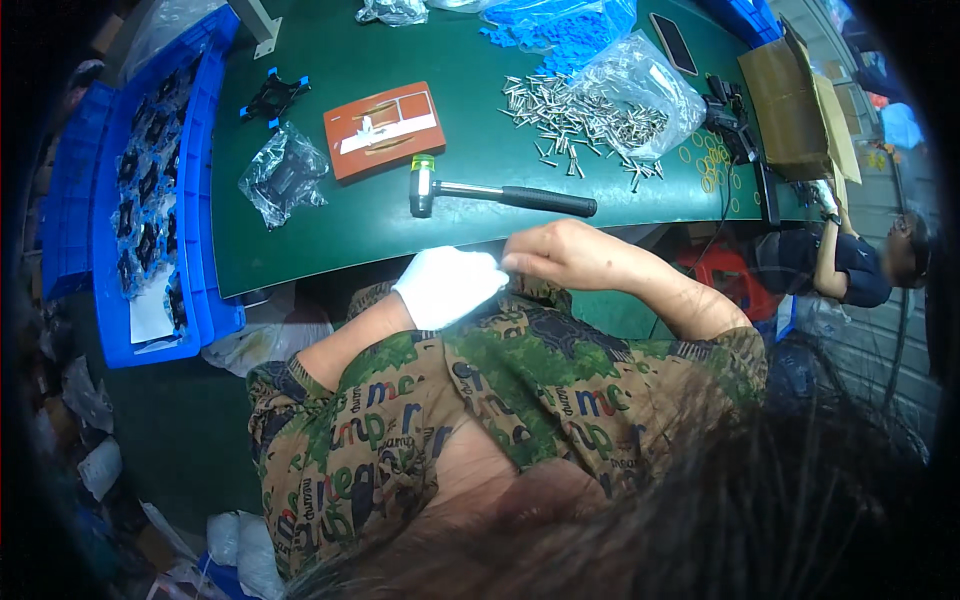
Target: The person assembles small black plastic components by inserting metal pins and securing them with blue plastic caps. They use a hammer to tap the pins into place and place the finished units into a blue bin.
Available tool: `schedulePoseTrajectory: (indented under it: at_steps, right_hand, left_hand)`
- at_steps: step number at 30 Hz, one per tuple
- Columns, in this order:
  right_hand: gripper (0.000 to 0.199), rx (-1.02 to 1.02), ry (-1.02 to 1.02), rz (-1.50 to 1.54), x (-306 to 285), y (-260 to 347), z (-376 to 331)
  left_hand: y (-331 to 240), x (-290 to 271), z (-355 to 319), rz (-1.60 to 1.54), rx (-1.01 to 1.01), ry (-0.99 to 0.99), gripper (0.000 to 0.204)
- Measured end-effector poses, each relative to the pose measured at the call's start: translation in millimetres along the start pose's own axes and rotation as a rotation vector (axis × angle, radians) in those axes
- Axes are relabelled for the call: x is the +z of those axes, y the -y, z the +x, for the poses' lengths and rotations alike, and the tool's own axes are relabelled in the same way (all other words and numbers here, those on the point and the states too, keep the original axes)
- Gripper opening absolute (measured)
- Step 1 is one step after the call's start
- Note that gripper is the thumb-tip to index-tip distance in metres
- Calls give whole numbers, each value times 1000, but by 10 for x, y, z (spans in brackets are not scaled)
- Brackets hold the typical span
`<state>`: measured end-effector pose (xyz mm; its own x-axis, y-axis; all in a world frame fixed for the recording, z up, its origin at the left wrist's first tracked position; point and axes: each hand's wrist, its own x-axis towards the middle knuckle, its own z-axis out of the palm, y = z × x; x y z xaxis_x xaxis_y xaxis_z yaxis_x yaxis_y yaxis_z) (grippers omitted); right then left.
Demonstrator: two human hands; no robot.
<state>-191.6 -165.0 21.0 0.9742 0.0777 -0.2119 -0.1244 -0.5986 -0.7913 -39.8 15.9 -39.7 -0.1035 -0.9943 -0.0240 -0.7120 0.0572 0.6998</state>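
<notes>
- Left hand [445, 285] wears a white fabric glove [455, 272]. The bare right hand [570, 255] has its grip pinched shut on the glove's fingertip end. Both sit just below the hammer [500, 194], off the edge of the green surface [300, 240].
- Can't tell whether the gloved hand's own grip is open or curled.
- Possible snag, I'd guess: thin knit cloth could stretch or bunch if tugged unevenly.
- Hammer has a black rubbery handle and a chrome head with a green cap.
- Right of it lies a loose heap of small shiny metal pins [580, 120] that'd roll easily; left of it, a crinkly clear bag [283, 175].
</notes>
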Motion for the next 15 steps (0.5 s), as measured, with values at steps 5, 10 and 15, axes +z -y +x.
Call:
schedulePoseTrajectory:
  at_steps: [5, 10, 15]
  right_hand:
    - [31, 212, -67, -32, -231, 1, -102]
    - [29, 113, -57, -59, -35, 19, -125]
    - [29, 112, -28, -29, 29, 58, -121]
  left_hand:
    - [26, -7, -33, -110, -24, -12, 28]
    - [6, -3, -28, -89, 24, -72, 25]
    - [22, -15, -42, -87, 31, -79, 24]
